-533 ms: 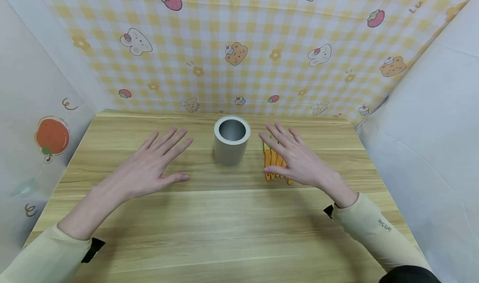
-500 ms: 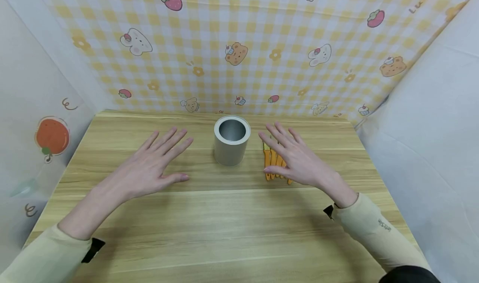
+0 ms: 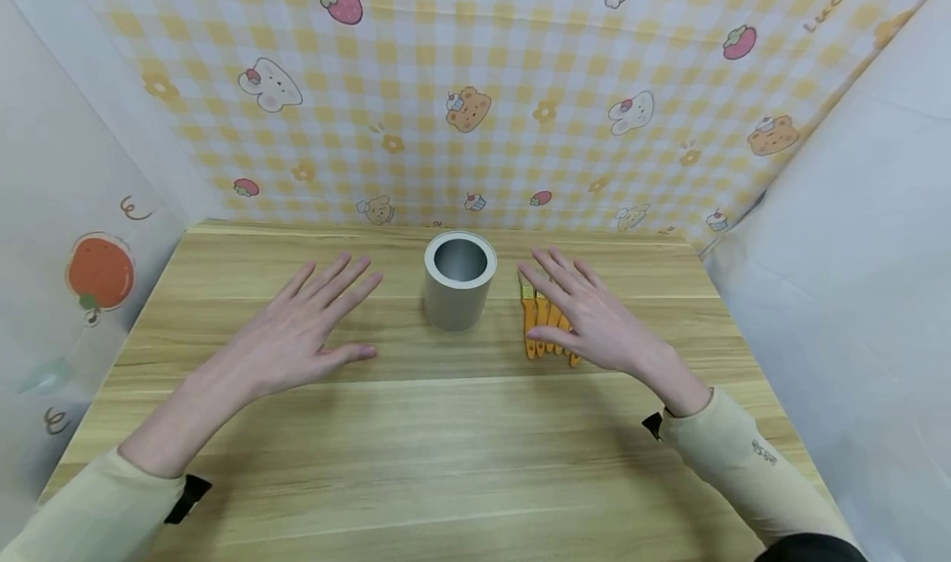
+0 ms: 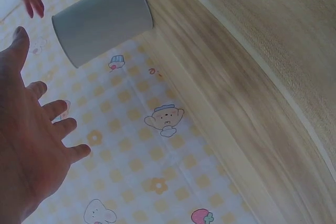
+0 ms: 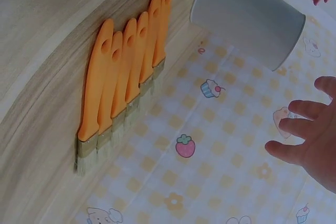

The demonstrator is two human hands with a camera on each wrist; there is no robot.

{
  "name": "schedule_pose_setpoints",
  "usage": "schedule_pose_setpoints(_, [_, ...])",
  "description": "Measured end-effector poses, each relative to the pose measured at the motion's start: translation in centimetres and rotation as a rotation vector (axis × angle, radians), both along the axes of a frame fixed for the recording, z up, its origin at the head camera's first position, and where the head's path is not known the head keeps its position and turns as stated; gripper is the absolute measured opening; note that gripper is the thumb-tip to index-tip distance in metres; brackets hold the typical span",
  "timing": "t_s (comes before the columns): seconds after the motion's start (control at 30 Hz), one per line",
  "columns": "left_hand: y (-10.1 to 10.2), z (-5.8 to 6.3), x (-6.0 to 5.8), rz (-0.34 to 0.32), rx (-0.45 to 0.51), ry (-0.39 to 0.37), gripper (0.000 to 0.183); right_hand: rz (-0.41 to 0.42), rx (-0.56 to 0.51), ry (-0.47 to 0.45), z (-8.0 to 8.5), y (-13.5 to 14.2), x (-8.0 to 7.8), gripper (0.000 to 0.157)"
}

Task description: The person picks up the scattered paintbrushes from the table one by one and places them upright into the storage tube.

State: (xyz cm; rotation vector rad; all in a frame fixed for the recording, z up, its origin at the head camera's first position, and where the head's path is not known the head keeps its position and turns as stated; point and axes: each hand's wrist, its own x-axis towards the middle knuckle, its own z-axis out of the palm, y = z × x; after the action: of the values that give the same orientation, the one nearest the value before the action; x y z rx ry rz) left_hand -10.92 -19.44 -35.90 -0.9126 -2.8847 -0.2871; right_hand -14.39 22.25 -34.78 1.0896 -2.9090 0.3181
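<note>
A grey, hollow cylindrical container [image 3: 456, 308] stands upright on the table near its back edge, its open top showing a dark inside. My left hand [image 3: 300, 331] hovers to the left of it, fingers spread and straight, holding nothing. On the other side, my right hand [image 3: 598, 318] is held above several paintbrushes [image 3: 530, 327], also with spread fingers and nothing in them. In the right wrist view, the paintbrushes [image 5: 123, 72] lie side by side in a row, with orange handles and pale bristles. From the head view, my right hand hides part of them.
The wooden table [image 3: 446, 463] ends at a yellow checked cloth [image 3: 416, 166] that rises behind it. White sheets [image 3: 847, 240] close off the left and right sides.
The head view has shifted very slightly. My right hand has moved a touch to the right relative to the brushes; the left hand, container and brushes keep their places.
</note>
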Motion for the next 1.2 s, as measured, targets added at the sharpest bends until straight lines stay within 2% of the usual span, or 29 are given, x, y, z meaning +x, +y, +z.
schedule_pose_setpoints(0.27, [0.9,-0.6,-0.6,0.038,0.049,0.013,0.094,-0.015,-0.041,-0.011,-0.4,0.3,-0.2,0.085])
schedule_pose_setpoints(0.37, [1.5,-1.0,-1.0,0.04,0.089,0.026,0.096,-0.019,-0.06,-0.009,-0.7,0.4,-0.1,0.086])
schedule_pose_setpoints(0.47, [2.2,-1.5,-1.5,0.054,0.147,0.009,0.098,-0.03,-0.08,0.004,-0.9,0.4,-0.2,0.088])
schedule_pose_setpoints(0.57, [2.9,-1.9,-2.0,0.086,0.215,-0.039,0.1,-0.055,-0.108,0.016,-1.1,0.4,-0.3,0.09])
schedule_pose_setpoints(0.8, [4.4,-2.8,-3.4,0.179,0.393,-0.222,0.099,-0.134,-0.164,-0.007,-1.7,0.7,-0.8,0.091])
schedule_pose_setpoints(1.2, [6.9,-4.4,-6.2,0.194,0.592,-0.388,0.11,-0.198,-0.213,-0.068,-3.3,0.8,-1.2,0.092])
